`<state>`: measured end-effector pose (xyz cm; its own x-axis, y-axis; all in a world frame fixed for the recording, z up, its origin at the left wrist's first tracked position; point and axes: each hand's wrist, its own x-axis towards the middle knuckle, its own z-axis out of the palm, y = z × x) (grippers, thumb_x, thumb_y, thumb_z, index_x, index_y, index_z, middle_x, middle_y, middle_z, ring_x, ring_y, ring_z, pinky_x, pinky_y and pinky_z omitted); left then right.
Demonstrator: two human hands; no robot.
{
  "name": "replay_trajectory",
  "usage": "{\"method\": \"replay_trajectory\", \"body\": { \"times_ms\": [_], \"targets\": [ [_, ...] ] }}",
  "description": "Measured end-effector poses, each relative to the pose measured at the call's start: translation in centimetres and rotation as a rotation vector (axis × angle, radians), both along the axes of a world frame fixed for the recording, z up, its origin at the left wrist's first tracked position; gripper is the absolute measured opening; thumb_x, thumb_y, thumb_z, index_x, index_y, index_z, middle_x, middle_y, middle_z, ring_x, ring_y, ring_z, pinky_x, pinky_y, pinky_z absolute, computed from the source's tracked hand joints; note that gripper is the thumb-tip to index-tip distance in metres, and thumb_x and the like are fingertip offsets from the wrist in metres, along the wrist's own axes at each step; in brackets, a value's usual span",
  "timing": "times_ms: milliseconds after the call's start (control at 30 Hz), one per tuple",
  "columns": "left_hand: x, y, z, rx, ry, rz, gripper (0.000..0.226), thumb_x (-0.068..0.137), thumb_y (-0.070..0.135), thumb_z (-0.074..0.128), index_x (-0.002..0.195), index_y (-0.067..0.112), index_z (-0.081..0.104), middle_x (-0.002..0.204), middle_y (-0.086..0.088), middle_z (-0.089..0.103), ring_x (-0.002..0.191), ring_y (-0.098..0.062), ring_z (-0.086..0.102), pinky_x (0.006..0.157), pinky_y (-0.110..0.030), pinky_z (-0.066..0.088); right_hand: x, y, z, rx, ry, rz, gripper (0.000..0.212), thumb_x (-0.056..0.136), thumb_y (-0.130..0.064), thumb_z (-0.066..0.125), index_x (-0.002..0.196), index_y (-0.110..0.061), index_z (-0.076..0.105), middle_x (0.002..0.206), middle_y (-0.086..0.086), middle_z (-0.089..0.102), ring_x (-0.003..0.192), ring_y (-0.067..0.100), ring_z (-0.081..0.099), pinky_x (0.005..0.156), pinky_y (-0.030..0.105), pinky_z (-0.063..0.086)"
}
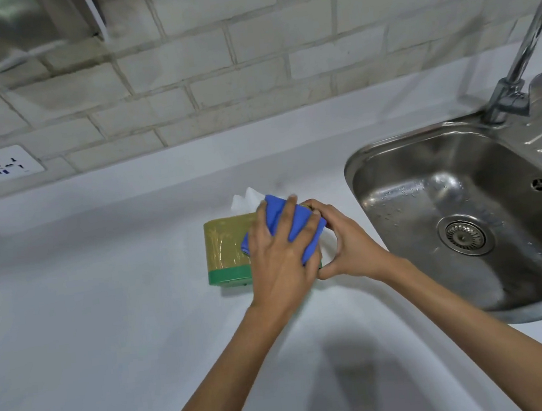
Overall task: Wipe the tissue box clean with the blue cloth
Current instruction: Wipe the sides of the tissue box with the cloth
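The tissue box (225, 248) stands on the white counter; it is yellow-green with a dark green band along its base, and a white tissue (246, 203) sticks up from its top. My left hand (282, 257) presses a folded blue cloth (293, 223) flat against the box's front right part, fingers spread over the cloth. My right hand (344, 244) grips the box's right end, thumb and fingers curled around it. The box's right half is hidden behind both hands.
A steel sink (465, 218) with a drain and water drops lies just right of my hands, its tap (517, 79) at the back right. The tiled wall carries a white socket (4, 163) at the left. White counter (89, 308) spreads left and towards me.
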<state>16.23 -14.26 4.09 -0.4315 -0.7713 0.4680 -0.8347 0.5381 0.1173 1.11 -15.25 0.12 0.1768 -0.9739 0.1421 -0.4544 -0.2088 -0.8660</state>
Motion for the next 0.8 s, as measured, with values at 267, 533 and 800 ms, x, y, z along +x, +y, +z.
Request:
{"method": "replay_trajectory", "body": {
  "times_ms": [267,533,800],
  "targets": [
    [3.7,1.1,-1.5,-0.042,0.009,-0.03,0.037,0.083,0.026,0.053,0.113,0.012,0.069,0.124,-0.02,0.062,0.114,-0.046,0.052,0.099,-0.054,0.042,0.0,0.0,-0.7,0.002,-0.023,-0.022,0.097,0.048,-0.019,0.086,0.133,-0.018,0.041,0.126,-0.002,0.052,0.117,0.012,0.051,0.103,0.039,0.044],
    [-1.2,1.5,-0.5,0.047,-0.087,0.079,0.044,0.076,0.031,0.046,0.113,0.02,0.068,0.128,-0.015,0.061,0.115,-0.048,0.053,0.091,-0.055,0.048,0.1,-0.1,-0.8,-0.016,-0.041,-0.051,0.088,0.046,-0.023,0.083,0.12,-0.044,0.04,0.119,-0.014,0.053,0.108,0.006,0.055,0.094,0.028,0.047],
    [5.7,1.2,-2.5,-0.042,0.155,0.212,0.039,0.085,0.028,0.05,0.117,0.012,0.067,0.127,-0.021,0.059,0.113,-0.047,0.054,0.099,-0.054,0.042,-0.2,-0.2,-1.0,-0.034,0.009,-0.017,0.092,0.047,-0.016,0.091,0.128,-0.019,0.047,0.117,-0.004,0.054,0.113,0.012,0.054,0.097,0.025,0.043]
  ]
}}
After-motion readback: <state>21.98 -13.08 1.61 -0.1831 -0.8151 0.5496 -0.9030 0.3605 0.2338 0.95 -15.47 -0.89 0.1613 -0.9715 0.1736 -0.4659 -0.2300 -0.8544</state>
